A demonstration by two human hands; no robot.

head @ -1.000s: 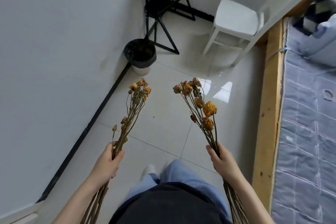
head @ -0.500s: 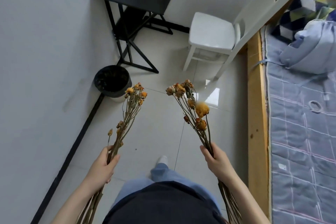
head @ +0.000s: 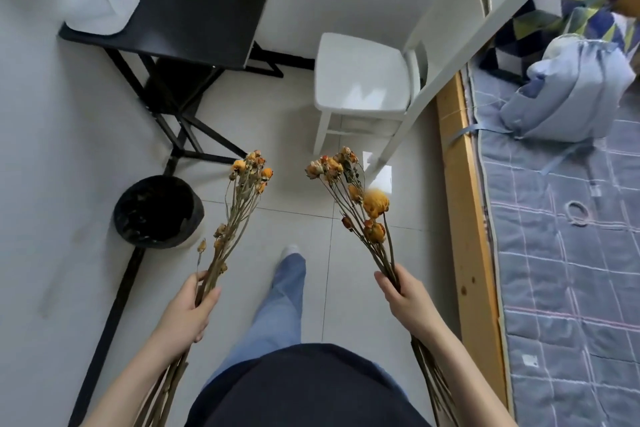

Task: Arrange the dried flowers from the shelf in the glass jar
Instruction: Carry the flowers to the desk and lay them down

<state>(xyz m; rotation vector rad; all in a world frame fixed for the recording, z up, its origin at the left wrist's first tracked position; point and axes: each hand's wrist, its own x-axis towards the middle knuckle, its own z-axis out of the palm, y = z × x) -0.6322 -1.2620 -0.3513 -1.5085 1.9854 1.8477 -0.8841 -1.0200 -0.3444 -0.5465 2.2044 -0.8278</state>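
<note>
I see the left hand (head: 187, 312) gripping one flower bunch (head: 239, 211) at lower left. Right hand (head: 408, 302) clamps another bunch (head: 360, 204), lower right; bin (head: 157, 211) mid-left.

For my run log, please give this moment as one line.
left hand: holds dried flowers | right hand: holds second bunch | glass jar: not visible

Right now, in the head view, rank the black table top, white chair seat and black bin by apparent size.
1. black table top
2. white chair seat
3. black bin
The bin sits lower, on the floor, so the chair-bin order is only apparent.
</note>
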